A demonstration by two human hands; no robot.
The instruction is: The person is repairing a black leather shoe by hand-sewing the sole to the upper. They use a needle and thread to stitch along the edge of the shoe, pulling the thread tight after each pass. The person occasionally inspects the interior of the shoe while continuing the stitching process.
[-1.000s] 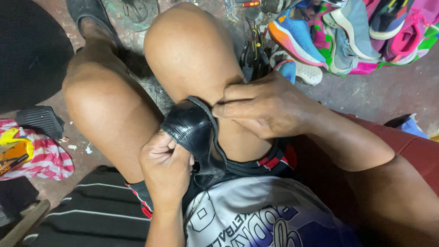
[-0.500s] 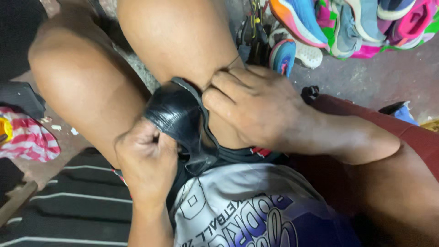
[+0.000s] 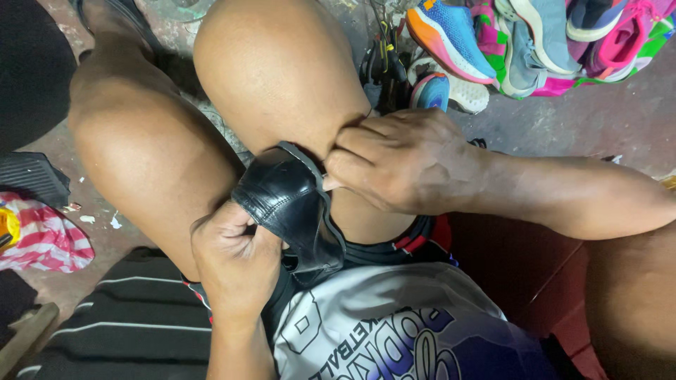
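A black leather shoe piece (image 3: 285,204) lies wedged between my bare knees, its grey edge turned up. My left hand (image 3: 232,264) grips its lower near edge, fingers curled tight. My right hand (image 3: 405,158) pinches the upper right edge against my right thigh, thumb and fingers closed on the rim. Whatever is under the leather is hidden by my hands and legs.
Several bright sports shoes (image 3: 451,42) lie piled on the concrete floor at the upper right, beside a bunch of dark hand tools (image 3: 384,67). A red-and-white striped cloth (image 3: 42,236) lies at the left. A black striped fabric (image 3: 120,324) lies by my left hip.
The view has shifted back and forth while both hands stayed on the black leather piece. My right hand has slid a little up its edge.
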